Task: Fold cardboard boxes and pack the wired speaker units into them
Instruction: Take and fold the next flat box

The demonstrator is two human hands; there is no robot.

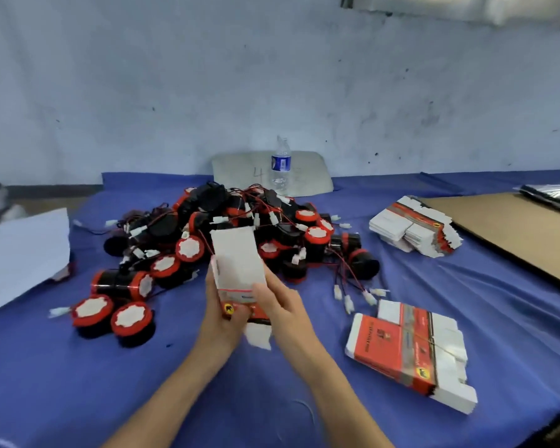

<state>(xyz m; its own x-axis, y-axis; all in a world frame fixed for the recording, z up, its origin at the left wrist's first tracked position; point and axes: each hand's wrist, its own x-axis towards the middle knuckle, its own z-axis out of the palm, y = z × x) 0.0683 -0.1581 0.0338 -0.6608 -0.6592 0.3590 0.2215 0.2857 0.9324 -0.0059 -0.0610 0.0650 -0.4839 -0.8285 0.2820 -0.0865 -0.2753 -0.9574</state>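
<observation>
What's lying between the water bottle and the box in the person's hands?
The heap of speaker units, wires tangled, fills the stretch from bottle to box, seen in the head view.

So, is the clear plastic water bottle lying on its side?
No, the clear plastic water bottle stands upright behind the pile of red-and-black wired speaker units.

A blue cloth (78,367) covers the table; a bottle (281,163) stands upright at the far edge, before a grey board (236,169) against the wall (175,76); white sheet (17,253) left; brown board (514,227) right, silvery bag (553,195) at its far end.
</observation>
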